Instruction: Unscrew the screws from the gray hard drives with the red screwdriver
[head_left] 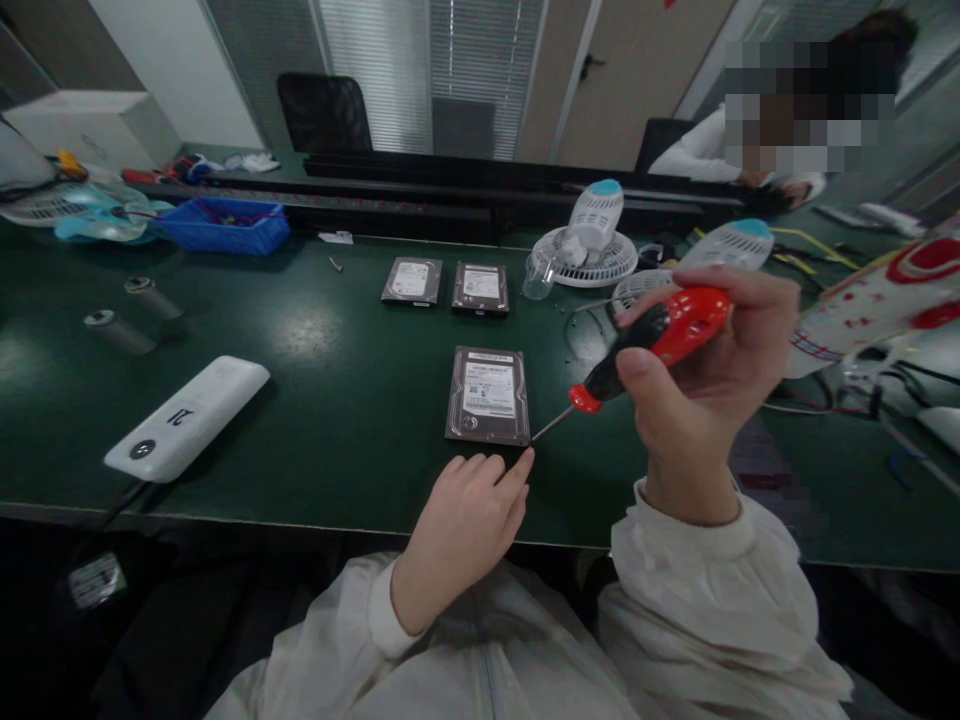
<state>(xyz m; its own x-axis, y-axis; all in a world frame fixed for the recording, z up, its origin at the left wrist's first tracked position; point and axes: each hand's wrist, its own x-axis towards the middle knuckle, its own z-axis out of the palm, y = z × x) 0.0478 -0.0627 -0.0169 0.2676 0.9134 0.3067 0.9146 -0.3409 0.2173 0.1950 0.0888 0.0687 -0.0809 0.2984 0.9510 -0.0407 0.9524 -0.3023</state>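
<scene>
A hard drive (489, 395) with a white label lies flat on the green table in front of me. My right hand (701, 390) is closed round the red and black handle of a screwdriver (637, 350). The screwdriver slants down to the left, and its tip is at the drive's near right corner. At the drive's near edge rests my left hand (472, 515), its index finger stretched out close to the tip and the other fingers bent. I see nothing held in it. Two more hard drives, one on the left (411, 281) and one on the right (480, 288), lie side by side farther back.
On the left are a white power bank (187, 418), two metal cylinders and a blue tray (225, 226). White fan parts (592, 240), a clear cup (538, 275) and small screws are at the back right. A patterned bag (862, 300) stands far right. Another person sits across the table.
</scene>
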